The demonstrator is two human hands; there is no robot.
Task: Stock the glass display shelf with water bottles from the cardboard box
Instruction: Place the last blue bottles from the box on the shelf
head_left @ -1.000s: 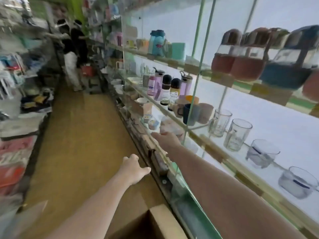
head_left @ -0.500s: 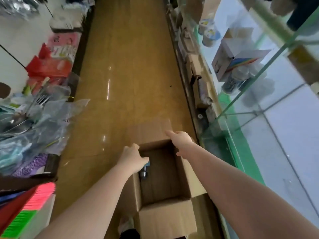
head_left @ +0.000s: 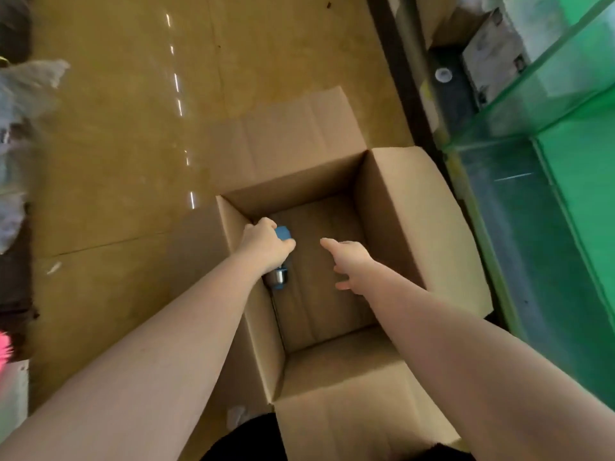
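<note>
I look straight down into an open brown cardboard box point(head_left: 412, 207) standing on the tan, glossy floor point(head_left: 126, 134), its four flaps folded outward. My left hand point(head_left: 264, 247) reaches down inside the box along its left wall, fingers curled round a water bottle with a blue cap and a silvery metal body point(head_left: 282, 233). The blue cap shows just past my knuckles, and a bit of the shiny body shows below my wrist; the rest of the bottle is hidden behind the hand. The bottle sits low in the box, close to the left wall; whether it rests on the bottom I cannot tell.

My right hand point(head_left: 351, 261) hangs over the middle of the box, apart from the bottle, touching nothing. Its fingers are loose and spread, the forefinger stretched toward the bottle and the others slightly bent.

Apart from the bottle I see only bare brown cardboard on the box floor.

To the right of the box stands the green-edged glass display shelf point(head_left: 545, 134), its lower panes reaching close to the right flap. Behind the glass, up in the far corner, lie some pale cartons point(head_left: 492, 58), blurred. At the left edge are blurred grey and pink goods point(head_left: 20, 104).
</note>
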